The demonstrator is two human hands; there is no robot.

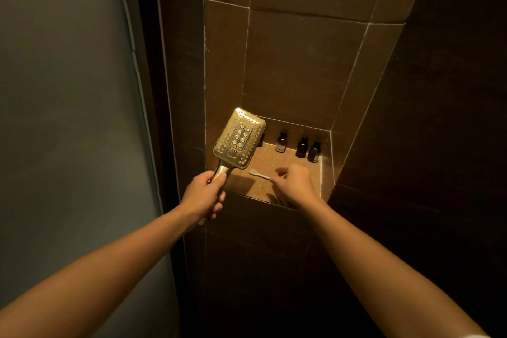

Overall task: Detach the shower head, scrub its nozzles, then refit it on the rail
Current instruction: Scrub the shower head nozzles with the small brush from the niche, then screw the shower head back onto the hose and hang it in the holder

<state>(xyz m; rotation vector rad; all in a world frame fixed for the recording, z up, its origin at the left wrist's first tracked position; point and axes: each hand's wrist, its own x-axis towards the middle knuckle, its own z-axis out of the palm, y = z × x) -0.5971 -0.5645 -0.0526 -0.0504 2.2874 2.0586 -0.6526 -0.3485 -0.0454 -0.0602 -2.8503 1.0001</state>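
A gold, square shower head [239, 139] points its nozzle face toward me, tilted up in front of a tiled wall niche. My left hand [204, 195] is closed around its handle from below. A small white toothbrush [259, 174] lies low over the niche shelf, bristle end to the left, just under the shower head. My right hand [295, 184] pinches the toothbrush's handle end with its fingertips. The rail is not in view.
Three small dark bottles [301, 146] stand at the back of the niche shelf [277, 162]. Brown wall tiles surround the niche. A grey glass panel [68, 118] fills the left side.
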